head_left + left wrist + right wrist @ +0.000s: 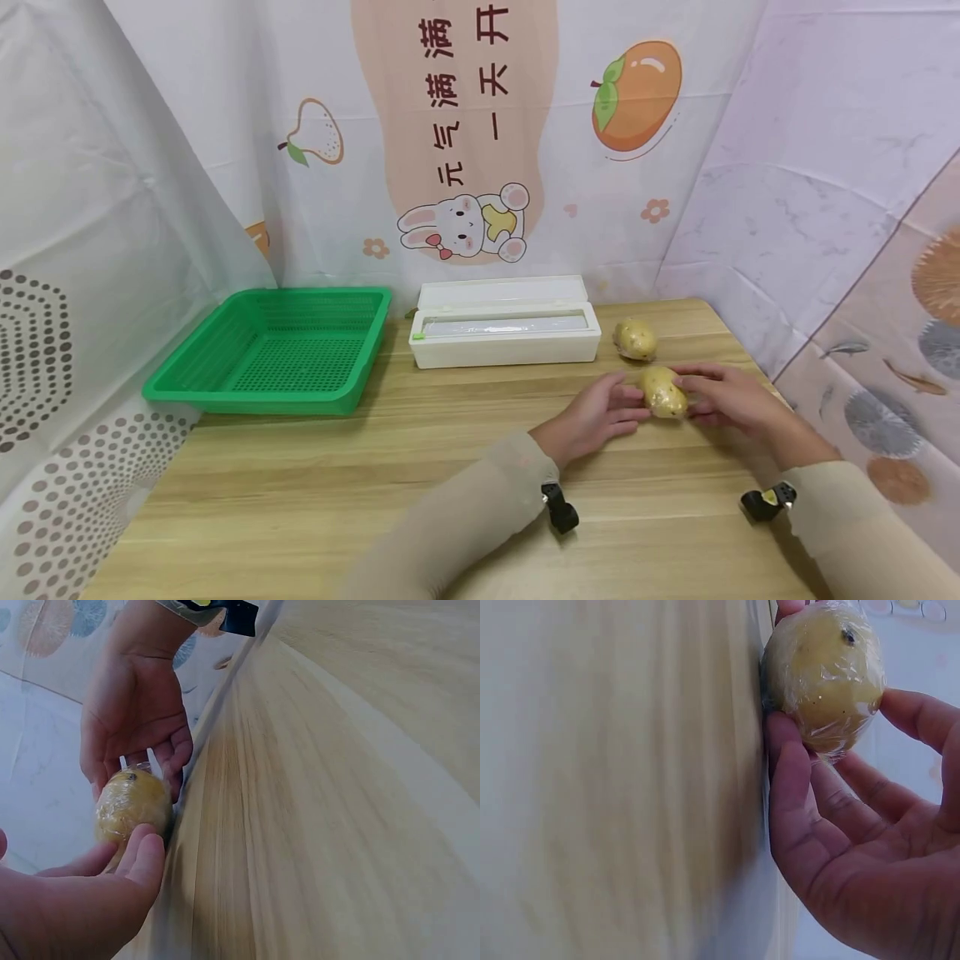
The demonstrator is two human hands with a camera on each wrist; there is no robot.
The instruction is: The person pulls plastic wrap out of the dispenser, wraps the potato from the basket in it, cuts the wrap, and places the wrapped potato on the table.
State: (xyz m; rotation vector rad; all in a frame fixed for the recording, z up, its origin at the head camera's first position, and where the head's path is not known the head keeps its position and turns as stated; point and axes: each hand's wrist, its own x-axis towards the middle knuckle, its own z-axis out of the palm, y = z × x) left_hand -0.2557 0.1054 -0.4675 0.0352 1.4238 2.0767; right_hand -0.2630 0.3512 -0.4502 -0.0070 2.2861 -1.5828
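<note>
A yellow potato wrapped in clear cling film is between the two hands, at the right of the table. My right hand holds it from the right, the thumb on one side and the fingers curled beneath, as the right wrist view shows. From the other side my left hand touches the potato with loosely extended fingertips. In the left wrist view, dark specks show through the wrinkled film of the potato. Just behind it lies a second potato, with a shiny surface.
A white cling film box stands with its lid raised at the back middle, a film roll inside. To its left is a green plastic basket. Printed cloth hangs along the back and sides of the wooden table.
</note>
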